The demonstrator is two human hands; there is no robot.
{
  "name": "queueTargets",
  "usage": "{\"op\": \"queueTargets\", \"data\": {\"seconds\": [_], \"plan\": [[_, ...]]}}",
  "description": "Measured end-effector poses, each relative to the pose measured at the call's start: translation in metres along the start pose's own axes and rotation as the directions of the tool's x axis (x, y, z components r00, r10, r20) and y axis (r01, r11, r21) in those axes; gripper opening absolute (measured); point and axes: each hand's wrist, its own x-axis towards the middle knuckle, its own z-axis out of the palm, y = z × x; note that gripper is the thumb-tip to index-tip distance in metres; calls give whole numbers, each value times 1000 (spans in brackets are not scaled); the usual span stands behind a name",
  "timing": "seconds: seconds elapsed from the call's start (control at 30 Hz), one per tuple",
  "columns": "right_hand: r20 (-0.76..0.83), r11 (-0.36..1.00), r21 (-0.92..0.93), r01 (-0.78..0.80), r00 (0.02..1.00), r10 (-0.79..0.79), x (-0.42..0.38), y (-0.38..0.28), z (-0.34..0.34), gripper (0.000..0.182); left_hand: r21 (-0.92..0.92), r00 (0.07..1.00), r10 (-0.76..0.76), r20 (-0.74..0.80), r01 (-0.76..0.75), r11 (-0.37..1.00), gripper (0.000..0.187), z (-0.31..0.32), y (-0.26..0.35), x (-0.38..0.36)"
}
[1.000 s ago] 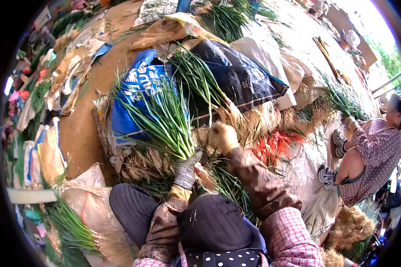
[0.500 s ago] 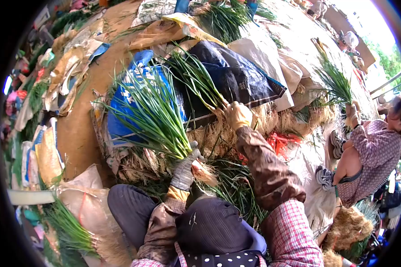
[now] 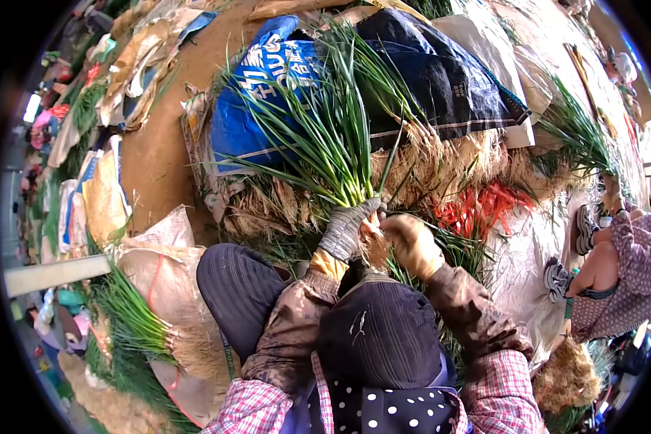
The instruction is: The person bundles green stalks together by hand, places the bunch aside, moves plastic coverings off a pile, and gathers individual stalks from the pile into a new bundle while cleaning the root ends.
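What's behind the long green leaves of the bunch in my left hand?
Behind the green bunch in your left hand, a blue sack shows, with white lettering partly visible. Whatever the densest leaves cover, including any lettering there, can't be seen.

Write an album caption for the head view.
Left hand gripping a leafy green bunch, right hand close by, blue sack beyond.
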Motion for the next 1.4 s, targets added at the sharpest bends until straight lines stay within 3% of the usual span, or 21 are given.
{"op": "queueTargets", "data": {"seconds": [0.1, 0.13, 0.2, 0.3, 0.47, 0.6, 0.63, 0.67, 0.73, 0.77, 0.8, 0.87, 0.9, 1.03, 1.07, 1.13, 1.17, 1.2, 1.27, 1.33, 1.4], "plan": [[128, 680, 541, -495, 847, 515, 32, 6, -8, 45, 220, 986, -104, -131, 131, 967, 27, -7, -7, 7], [183, 591, 612, -525, 821, 540, 46, 6, -10, 48, 369, 963, -115, -244, 201, 908, 28, 4, 1, 0], [132, 629, 568, -531, 813, 568, 65, 6, 2, 40, 318, 960, -78, -268, 165, 934, 30, -1, -13, 4], [290, 171, 783, -598, 595, 749, 80, 15, 20, 18, 261, 920, -22, -391, 134, 956, 25, 21, -5, -1], [366, -96, 863, -496, 482, 796, 72, 43, 59, 10, 233, 876, 45, -480, 77, 970, 19, 18, -17, 6], [88, 148, 868, -475, 439, 894, 76, 37, 67, 14, 348, 838, 139, -527, 63, 936, 21, 23, -13, 7], [18, 197, 868, -457, 425, 905, 76, 46, 73, 14, 211, 890, 65, -452, 36, 977, 25, 35, -2, -11], [105, 115, 913, -390, 501, 859, 66, 82, 78, 18, 268, 801, 76, -594, 108, 957, 27, 38, -7, -9], [198, 78, 869, -488, 489, 850, 71, 57, 53, 22, 245, 826, 196, -529, -72, 967, 22, 32, -15, -7], [193, 52, 911, -408, 536, 822, 75, 36, 46, 26, 236, 853, 236, -466, -137, 962, 15, 21, -25, -3], [254, -2, 912, -409, 561, 788, 79, 21, 38, 27, 328, 844, 181, -505, -6, 945, 15, 7, -39, 10], [227, 129, 830, -543, 540, 810, 87, -8, 25, 26, 489, 809, 92, -581, 256, 834, 16, -16, -58, 33], [145, 227, 854, -469, 632, 761, 85, 14, 41, 23, 500, 819, 59, -571, 290, 816, 17, -9, -44, 26], [219, 21, 928, -371, 593, 775, 84, 20, 47, 20, 326, 823, 87, -562, 124, 937, 19, 27, -12, -2], [252, 61, 872, -486, 551, 796, 78, 24, 44, 19, 277, 829, 46, -558, 134, 952, 19, 29, -11, -5], [326, -62, 859, -508, 450, 831, 69, 29, 48, 22, 147, 899, 169, -404, -118, 982, 23, 28, -14, -7], [264, 14, 789, -615, 359, 895, 63, 32, 46, 13, 217, 860, 247, -446, -164, 962, 21, 21, -21, 0], [234, 80, 756, -650, 383, 894, 47, 58, 61, 19, 185, 860, 184, -476, -107, 977, 22, 39, 1, -17], [153, 575, 182, -798, 601, 785, 6, 108, 86, 29, 130, 868, 210, -450, -168, 977, 24, 33, 2, -16], [459, 856, -174, -486, 729, 507, -17, 140, 93, 31, 108, 856, 368, -362, -353, 929, 18, 22, -8, -1], [568, 833, -428, -350, 613, 549, 14, 91, 35, 30, 4, 926, 154, -345, -162, 987, 18, 19, -3, -5]]}}
